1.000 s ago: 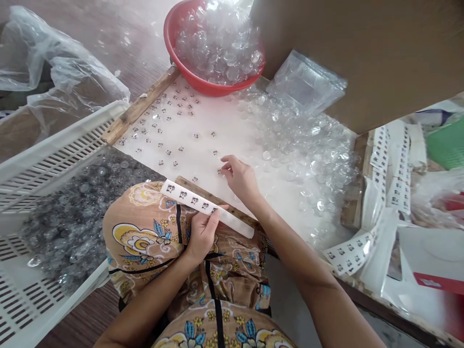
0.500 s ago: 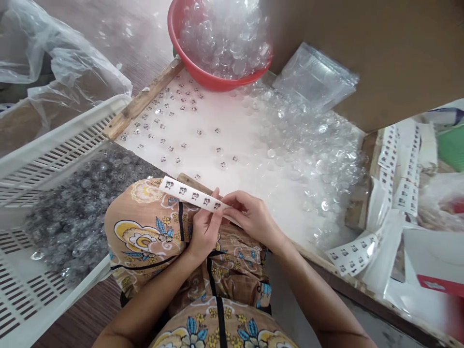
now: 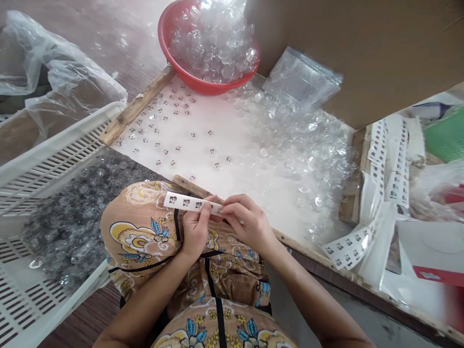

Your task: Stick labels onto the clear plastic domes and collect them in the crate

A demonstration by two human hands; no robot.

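Note:
A white strip of stickers [image 3: 180, 200] printed with small dark animal faces lies across my lap, its free end pointing left. My left hand [image 3: 195, 229] pinches it between thumb and fingers, the thumb on top. At the strip's right end, the thumb and fingertips of my right hand [image 3: 250, 222] are closed on it; whether a single sticker is lifted there is too small to tell. Just beyond my hands is a white work board [image 3: 239, 179]. Scattered over its left part are small face-printed pieces [image 3: 210, 132], and clear plastic discs [image 3: 308, 145] cover its right side.
A red basin [image 3: 206, 88] heaped with clear pieces stands at the back. Left of my knee is a white slotted crate [image 3: 68, 137] holding many clear pieces. Clear bags [image 3: 302, 79] lean against a cardboard panel [image 3: 362, 58]. More sticker strips [image 3: 348, 249] lie at right.
My left thumb has shifted along the strip and now covers part of its right portion. The strip lies flatter and slightly lower. The whole view has shifted a little.

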